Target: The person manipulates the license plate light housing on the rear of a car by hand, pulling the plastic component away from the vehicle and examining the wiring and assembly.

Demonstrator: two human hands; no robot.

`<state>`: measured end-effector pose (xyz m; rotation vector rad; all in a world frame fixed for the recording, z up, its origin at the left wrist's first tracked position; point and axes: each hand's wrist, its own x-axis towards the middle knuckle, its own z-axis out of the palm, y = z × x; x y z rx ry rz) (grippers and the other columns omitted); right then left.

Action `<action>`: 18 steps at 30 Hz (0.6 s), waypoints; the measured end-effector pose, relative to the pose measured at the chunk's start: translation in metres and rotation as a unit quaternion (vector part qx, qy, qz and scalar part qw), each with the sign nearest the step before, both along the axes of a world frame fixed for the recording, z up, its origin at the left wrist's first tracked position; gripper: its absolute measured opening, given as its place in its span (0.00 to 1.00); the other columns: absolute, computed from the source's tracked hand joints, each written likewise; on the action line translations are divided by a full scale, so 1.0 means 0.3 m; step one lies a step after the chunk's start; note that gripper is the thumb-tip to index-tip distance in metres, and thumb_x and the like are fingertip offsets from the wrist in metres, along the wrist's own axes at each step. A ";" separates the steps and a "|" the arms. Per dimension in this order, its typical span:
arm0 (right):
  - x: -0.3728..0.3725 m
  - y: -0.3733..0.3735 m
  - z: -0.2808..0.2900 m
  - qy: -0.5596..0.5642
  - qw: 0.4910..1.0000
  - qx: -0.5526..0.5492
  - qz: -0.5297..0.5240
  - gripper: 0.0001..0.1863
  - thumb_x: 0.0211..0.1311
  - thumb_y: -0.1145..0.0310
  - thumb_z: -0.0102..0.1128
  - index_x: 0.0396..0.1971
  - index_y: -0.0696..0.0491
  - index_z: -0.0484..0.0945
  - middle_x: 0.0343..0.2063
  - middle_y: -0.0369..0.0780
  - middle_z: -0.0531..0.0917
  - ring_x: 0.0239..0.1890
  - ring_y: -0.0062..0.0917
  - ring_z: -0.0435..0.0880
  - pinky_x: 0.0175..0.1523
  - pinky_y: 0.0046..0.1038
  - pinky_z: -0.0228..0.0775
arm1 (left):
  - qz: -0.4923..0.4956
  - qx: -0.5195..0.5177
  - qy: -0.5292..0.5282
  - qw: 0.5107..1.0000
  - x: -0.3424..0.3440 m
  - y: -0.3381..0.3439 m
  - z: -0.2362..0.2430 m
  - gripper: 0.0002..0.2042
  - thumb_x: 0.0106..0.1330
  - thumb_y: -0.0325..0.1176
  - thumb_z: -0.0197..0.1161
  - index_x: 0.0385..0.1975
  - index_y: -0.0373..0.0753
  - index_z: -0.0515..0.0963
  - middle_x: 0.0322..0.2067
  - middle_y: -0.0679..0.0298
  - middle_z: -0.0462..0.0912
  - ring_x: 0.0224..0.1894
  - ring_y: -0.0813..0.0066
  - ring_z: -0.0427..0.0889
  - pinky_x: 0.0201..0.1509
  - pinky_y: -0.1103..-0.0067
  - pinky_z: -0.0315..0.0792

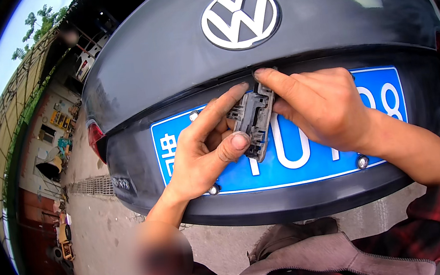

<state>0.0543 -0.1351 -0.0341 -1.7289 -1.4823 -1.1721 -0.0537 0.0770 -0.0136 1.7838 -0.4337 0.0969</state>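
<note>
A small, dusty black plastic housing, long and clipped along its sides, is held in front of the blue licence plate on the car's trunk lid. My left hand grips its left side, the thumb pressed on its lower face and the fingers near its upper left edge. From the right, my right hand pinches its upper end, index fingertip at the dark gap under the lid's lip. Whether a wire runs from the housing into that gap is hidden by my fingers.
The grey trunk lid bears a round silver emblem above my hands. Bolts, such as the lower right one, fasten the plate. Below is the bumper. Clutter and a metal drain grate lie on the left.
</note>
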 end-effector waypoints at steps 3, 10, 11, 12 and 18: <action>0.010 -0.002 -0.004 -0.002 1.000 0.007 -0.001 0.22 0.49 0.73 0.67 0.47 0.63 0.78 0.20 0.37 0.79 0.19 0.25 0.81 0.22 0.25 0.71 | 0.032 0.065 -0.007 0.997 0.013 0.012 0.003 0.31 0.70 0.39 0.64 0.68 0.29 0.63 0.51 0.58 0.77 0.39 0.81 0.78 0.43 0.84 0.73; 0.005 -0.002 -0.005 -0.002 1.000 0.001 -0.002 0.22 0.50 0.74 0.66 0.47 0.64 0.78 0.20 0.37 0.79 0.19 0.24 0.80 0.22 0.25 0.71 | 0.039 0.008 0.019 0.999 0.011 -0.006 0.000 0.27 0.72 0.34 0.62 0.67 0.30 0.65 0.45 0.60 0.79 0.35 0.84 0.76 0.38 0.85 0.72; 0.006 -0.003 -0.005 -0.009 1.000 -0.002 -0.006 0.21 0.50 0.74 0.65 0.47 0.64 0.78 0.20 0.37 0.78 0.18 0.24 0.80 0.22 0.25 0.71 | 0.037 -0.002 0.028 0.999 0.012 -0.006 0.001 0.26 0.72 0.34 0.62 0.66 0.30 0.65 0.45 0.59 0.80 0.37 0.83 0.77 0.39 0.85 0.72; 0.006 -0.004 -0.006 -0.015 1.000 -0.005 -0.009 0.21 0.50 0.74 0.65 0.47 0.64 0.78 0.19 0.37 0.78 0.18 0.24 0.80 0.22 0.25 0.70 | 0.039 -0.007 0.019 0.999 0.012 -0.007 -0.002 0.26 0.72 0.33 0.62 0.66 0.29 0.65 0.46 0.59 0.80 0.38 0.83 0.77 0.40 0.85 0.72; -0.004 0.002 -0.004 -0.031 0.999 -0.017 -0.015 0.21 0.49 0.76 0.63 0.46 0.66 0.77 0.18 0.36 0.76 0.18 0.23 0.79 0.21 0.25 0.70 | 0.050 -0.016 -0.036 0.998 0.011 -0.016 -0.026 0.26 0.71 0.31 0.61 0.65 0.29 0.64 0.47 0.57 0.80 0.45 0.81 0.78 0.46 0.86 0.72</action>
